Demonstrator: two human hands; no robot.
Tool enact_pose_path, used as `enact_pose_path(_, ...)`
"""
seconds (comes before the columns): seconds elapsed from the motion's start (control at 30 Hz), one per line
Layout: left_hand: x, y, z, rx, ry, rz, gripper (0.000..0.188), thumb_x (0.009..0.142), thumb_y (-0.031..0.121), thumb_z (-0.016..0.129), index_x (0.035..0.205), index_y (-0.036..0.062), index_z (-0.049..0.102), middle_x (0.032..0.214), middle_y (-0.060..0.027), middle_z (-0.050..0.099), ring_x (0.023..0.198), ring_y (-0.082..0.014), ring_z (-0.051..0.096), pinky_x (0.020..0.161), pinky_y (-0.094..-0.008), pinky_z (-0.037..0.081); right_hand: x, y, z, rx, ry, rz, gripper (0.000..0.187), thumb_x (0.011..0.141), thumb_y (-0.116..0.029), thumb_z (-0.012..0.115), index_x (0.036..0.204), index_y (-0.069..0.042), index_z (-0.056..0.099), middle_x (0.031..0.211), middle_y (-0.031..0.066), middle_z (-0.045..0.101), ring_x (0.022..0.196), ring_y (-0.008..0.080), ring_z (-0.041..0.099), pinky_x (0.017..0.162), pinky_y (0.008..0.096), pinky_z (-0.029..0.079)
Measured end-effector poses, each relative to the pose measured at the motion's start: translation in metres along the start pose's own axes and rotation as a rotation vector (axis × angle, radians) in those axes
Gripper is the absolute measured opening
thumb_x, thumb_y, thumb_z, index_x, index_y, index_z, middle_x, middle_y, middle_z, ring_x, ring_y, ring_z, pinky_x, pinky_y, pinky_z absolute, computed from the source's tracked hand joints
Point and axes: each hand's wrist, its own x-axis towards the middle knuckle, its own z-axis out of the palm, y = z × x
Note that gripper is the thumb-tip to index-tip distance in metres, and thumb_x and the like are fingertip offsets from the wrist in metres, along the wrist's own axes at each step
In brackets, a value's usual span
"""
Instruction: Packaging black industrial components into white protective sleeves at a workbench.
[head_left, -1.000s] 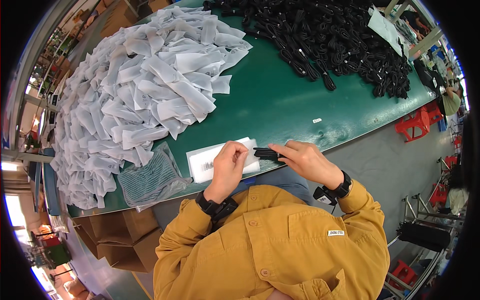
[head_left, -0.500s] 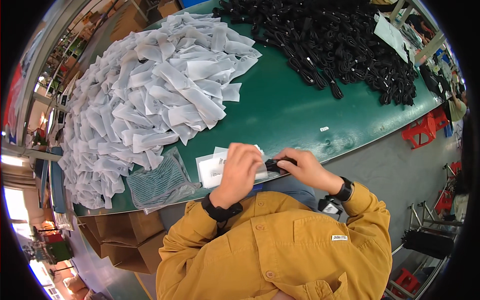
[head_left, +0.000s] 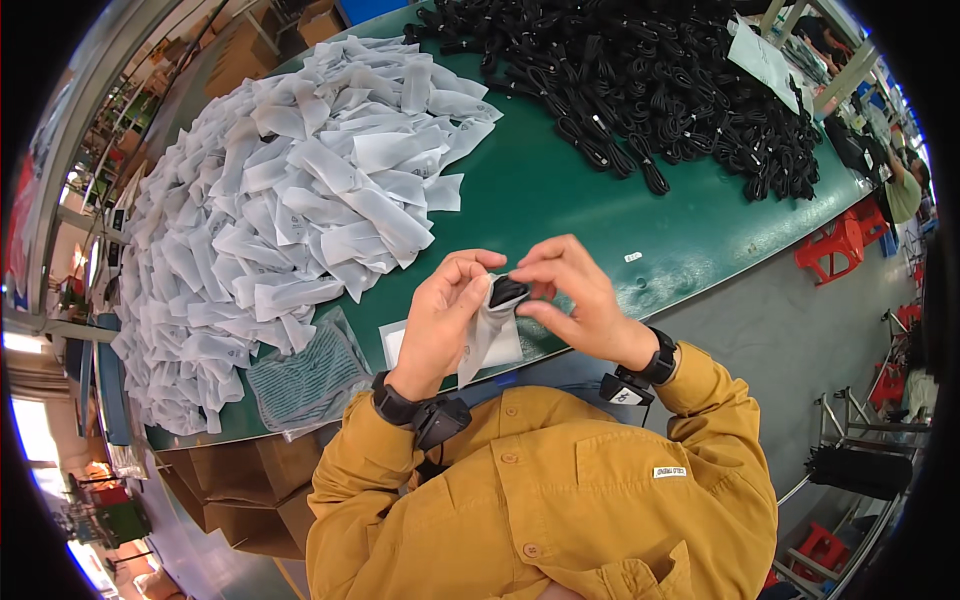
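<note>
Above the table's near edge, my left hand (head_left: 437, 312) pinches the mouth of a translucent white plastic bag (head_left: 484, 342), which hangs downward. A coiled black cable (head_left: 509, 291) sits partly in the bag's opening, its upper end showing. From the right, my right hand (head_left: 587, 305) has its fingertips and thumb around the cable and the bag's rim. Exactly how firmly those fingers grip is partly hidden. Beneath my hands lies a flat stack of white bags (head_left: 391, 341).
A large heap of filled white bags (head_left: 320, 180) covers the table's left. Bundled black cables (head_left: 640, 90) are piled at the far right. A striped cloth in clear plastic (head_left: 305, 380) lies near the left edge. Below stand cardboard boxes (head_left: 235, 485); a red stool (head_left: 830, 250) is at right.
My left hand has lifted a bag off the stack. My right hand has brought the coiled cable up and left into the bag's mouth.
</note>
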Motion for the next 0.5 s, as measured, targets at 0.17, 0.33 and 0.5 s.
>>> enact_pose_path(0.17, 0.006, 0.001, 0.004, -0.258, 0.005, -0.168, 0.016, 0.101, 0.014, 0.055, 0.105, -0.0012, 0.058, 0.116, -0.0107, 0.06, 0.106, -0.016, 0.057, 0.095, -0.0322, 0.046, 0.0, 0.012, 0.008, -0.183, -0.162, -0.214, 0.012, 0.086, 0.001, 0.068, 0.098, 0.001, 0.064, 0.107, 0.0107, 0.057, 0.079, 0.0154, 0.059, 0.069, 0.0309, 0.051)
enact_pose_path(0.33, 0.01, -0.001, -0.01, -0.278, -0.019, -0.188, 0.02, 0.101, 0.015, 0.054, 0.109, -0.0026, 0.056, 0.109, -0.0099, 0.063, 0.1, -0.0171, 0.061, 0.095, -0.0337, 0.048, 0.006, 0.01, 0.0, 0.6, 0.016, 0.359, 0.011, 0.096, -0.007, 0.058, 0.1, 0.001, 0.064, 0.108, 0.0085, 0.059, 0.077, 0.0122, 0.058, 0.065, 0.0278, 0.048)
enact_pose_path(0.5, 0.041, 0.022, -0.047, -0.304, 0.066, -0.051, 0.019, 0.101, 0.014, 0.053, 0.109, -0.0033, 0.056, 0.103, -0.0083, 0.063, 0.093, -0.0183, 0.063, 0.091, -0.0358, 0.053, 0.031, 0.003, -0.023, 0.56, 0.171, 0.451, 0.018, 0.101, -0.014, 0.051, 0.102, 0.0, 0.063, 0.102, 0.0057, 0.062, 0.074, 0.0096, 0.056, 0.063, 0.0247, 0.047)
